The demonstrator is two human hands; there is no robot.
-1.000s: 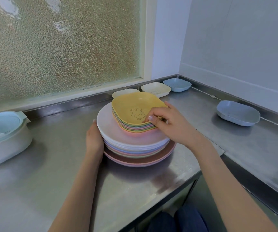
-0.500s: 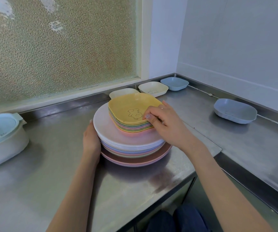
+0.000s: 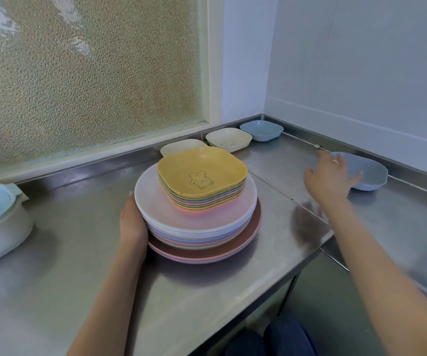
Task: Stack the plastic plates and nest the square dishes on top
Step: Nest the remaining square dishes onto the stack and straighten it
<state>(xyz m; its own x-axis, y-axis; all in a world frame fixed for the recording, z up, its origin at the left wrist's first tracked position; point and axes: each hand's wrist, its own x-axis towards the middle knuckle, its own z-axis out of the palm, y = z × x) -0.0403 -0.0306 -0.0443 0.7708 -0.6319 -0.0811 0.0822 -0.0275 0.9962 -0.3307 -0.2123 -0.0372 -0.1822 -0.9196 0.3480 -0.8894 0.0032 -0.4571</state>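
Left hand (image 3: 133,222) sits flat against the near-left side of the plate stack (image 3: 199,227), fingers relaxed, steadying it rather than gripping. Right hand (image 3: 329,177) is stretched out to the right of the stack with fingers spread, holding nothing. It's just at the near rim of the blue dish (image 3: 366,173), though it's a bit blurred, so I can't say if it's touching.

Biggest first: the steel counter (image 3: 66,265) carries everything. The stack is round plates in pink, blue and white, with a nest of square dishes on top, yellow dish (image 3: 202,170) uppermost. Well left of the stack there's a white tub (image 3: 0,227) with a pale blue lid. Behind the stack, along the window ledge, sit three loose square dishes: a cream dish (image 3: 181,146) half hidden, a cream bear dish (image 3: 229,140), and a small blue dish (image 3: 261,129) in the corner.

So I'd say plates are done and we're mid-nesting. Next move looks like grabbing that blue dish by the rim and dropping it square onto the yellow one, corners lined up.
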